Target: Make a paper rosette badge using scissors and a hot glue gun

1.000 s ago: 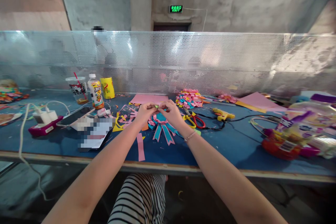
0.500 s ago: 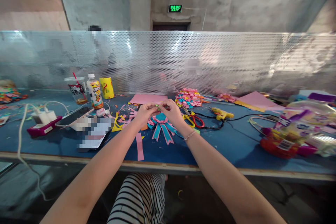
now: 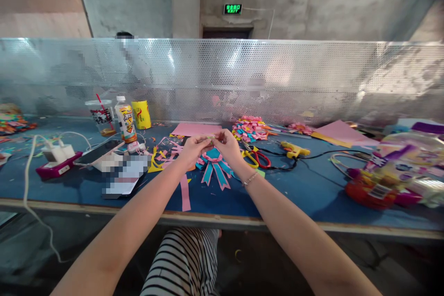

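My left hand [image 3: 194,148] and my right hand [image 3: 228,147] meet fingertip to fingertip above the blue table. Both are closed in a pinch around a small yellow-green piece [image 3: 210,138], probably paper, mostly covered by the fingers. Directly below them lies a blue and pink paper rosette [image 3: 215,172] with forked tails spread toward me; its upper part is partly hidden by my hands. A pink paper strip [image 3: 185,193] lies near my left forearm. Scissors with red and yellow handles [image 3: 261,159] rest just right of my right wrist.
A yellow glue gun [image 3: 294,149] with a black cord lies to the right, near a plastic jar [image 3: 412,148]. Paper flowers [image 3: 250,128] and pink sheets [image 3: 196,129] sit behind. Left are phones [image 3: 128,176], a power strip [image 3: 58,166], a bottle [image 3: 125,120] and a cup [image 3: 102,118].
The fingers have shifted slightly around the small piece, and less of it shows now. The rosette and the other things on the table stay where they were.
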### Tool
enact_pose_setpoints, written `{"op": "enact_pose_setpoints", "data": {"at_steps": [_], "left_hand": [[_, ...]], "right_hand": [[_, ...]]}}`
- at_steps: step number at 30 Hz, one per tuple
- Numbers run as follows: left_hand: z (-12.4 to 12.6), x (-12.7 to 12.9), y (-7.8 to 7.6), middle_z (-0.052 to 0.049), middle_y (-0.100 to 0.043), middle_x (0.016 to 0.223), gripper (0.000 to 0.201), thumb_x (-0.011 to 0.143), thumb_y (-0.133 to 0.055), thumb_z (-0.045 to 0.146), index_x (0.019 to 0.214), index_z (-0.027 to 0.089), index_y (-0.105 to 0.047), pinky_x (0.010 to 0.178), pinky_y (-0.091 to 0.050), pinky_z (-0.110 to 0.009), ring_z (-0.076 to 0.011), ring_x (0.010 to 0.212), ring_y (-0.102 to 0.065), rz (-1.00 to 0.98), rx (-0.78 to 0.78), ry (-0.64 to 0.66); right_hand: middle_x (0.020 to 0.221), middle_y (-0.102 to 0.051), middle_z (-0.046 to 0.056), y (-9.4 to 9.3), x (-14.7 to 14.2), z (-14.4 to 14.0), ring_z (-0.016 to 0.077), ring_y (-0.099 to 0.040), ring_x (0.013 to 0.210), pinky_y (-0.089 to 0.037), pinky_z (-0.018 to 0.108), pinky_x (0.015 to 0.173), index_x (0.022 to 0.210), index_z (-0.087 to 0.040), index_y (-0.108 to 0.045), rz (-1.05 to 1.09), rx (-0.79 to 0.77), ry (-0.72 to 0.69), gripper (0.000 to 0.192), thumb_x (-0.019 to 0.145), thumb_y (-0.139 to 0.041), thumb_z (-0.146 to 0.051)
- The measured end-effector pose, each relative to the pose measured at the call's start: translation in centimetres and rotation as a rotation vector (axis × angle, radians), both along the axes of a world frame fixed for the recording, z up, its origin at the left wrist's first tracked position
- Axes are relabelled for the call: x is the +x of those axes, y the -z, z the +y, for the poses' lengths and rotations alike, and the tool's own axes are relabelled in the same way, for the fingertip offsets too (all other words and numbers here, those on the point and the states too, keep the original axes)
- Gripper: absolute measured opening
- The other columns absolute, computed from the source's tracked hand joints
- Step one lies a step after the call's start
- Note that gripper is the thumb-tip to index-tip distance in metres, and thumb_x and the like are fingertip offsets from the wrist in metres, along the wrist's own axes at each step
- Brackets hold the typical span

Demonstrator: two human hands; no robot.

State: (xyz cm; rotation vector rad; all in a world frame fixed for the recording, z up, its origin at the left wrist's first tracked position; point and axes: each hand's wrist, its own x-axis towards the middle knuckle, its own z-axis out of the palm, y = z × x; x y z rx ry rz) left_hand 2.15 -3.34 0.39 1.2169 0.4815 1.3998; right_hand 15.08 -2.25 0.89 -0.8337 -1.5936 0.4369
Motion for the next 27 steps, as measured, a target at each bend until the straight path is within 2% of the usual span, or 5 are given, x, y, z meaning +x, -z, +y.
{"op": "enact_pose_setpoints", "data": {"at_steps": [8, 13, 17, 22, 27], "left_hand": [[0.1, -0.1, 0.1, -0.005, -0.066, 0.074, 0.027, 0.057, -0.074, 0.030, 0.075, 0.011, -0.065, 0.077, -0.049, -0.031, -0.0141, 0.070, -0.062, 0.014, -0.009, -0.041], [0.7, -0.1, 0.6, -0.002, -0.064, 0.070, 0.028, 0.057, -0.073, 0.031, 0.074, 0.012, -0.063, 0.075, -0.049, -0.030, -0.0131, 0.068, -0.061, 0.022, -0.006, -0.091], [0.7, -0.2, 0.6, -0.002, -0.063, 0.072, 0.027, 0.057, -0.073, 0.031, 0.075, 0.013, -0.062, 0.075, -0.048, -0.028, -0.0122, 0.070, -0.061, 0.033, -0.015, -0.073], [0.7, -0.4, 0.4, -0.002, -0.063, 0.069, 0.028, 0.061, -0.071, 0.035, 0.077, 0.014, -0.062, 0.061, -0.044, -0.022, -0.0094, 0.061, -0.057, 0.073, -0.063, -0.161], [0.8, -0.5, 0.4, -0.003, -0.064, 0.069, 0.025, 0.060, -0.072, 0.030, 0.074, 0.012, -0.062, 0.066, -0.046, -0.024, -0.0100, 0.063, -0.060, 0.021, -0.125, -0.071]], "right_hand": [[0.067, -0.057, 0.001, 0.0, 0.2, -0.1, 0.0139, -0.055, 0.064, -0.046, 0.029, 0.064, 0.070, -0.019, -0.054, 0.072, -0.085, -0.098, 0.014, 0.067, -0.060, -0.032], [0.074, -0.062, 0.004, 0.4, 0.1, 0.8, 0.0163, -0.059, 0.068, -0.049, 0.032, 0.067, 0.080, -0.019, -0.058, 0.091, -0.148, -0.131, 0.017, 0.067, -0.060, -0.031], [0.081, -0.063, 0.005, 0.4, 0.3, 0.6, 0.0181, -0.059, 0.076, -0.048, 0.034, 0.072, 0.085, -0.020, -0.059, -0.104, 0.002, -0.022, 0.014, 0.074, -0.054, -0.025], [0.088, -0.061, 0.008, 0.0, 0.7, -0.5, 0.0210, -0.056, 0.087, -0.043, 0.036, 0.081, 0.089, -0.020, -0.059, -0.360, 0.260, 0.116, 0.013, 0.078, -0.051, -0.022], [0.086, -0.061, 0.006, 0.0, 0.7, -0.8, 0.0205, -0.056, 0.087, -0.043, 0.035, 0.081, 0.090, -0.023, -0.057, -0.439, 0.285, 0.109, 0.015, 0.077, -0.052, -0.018]]}}
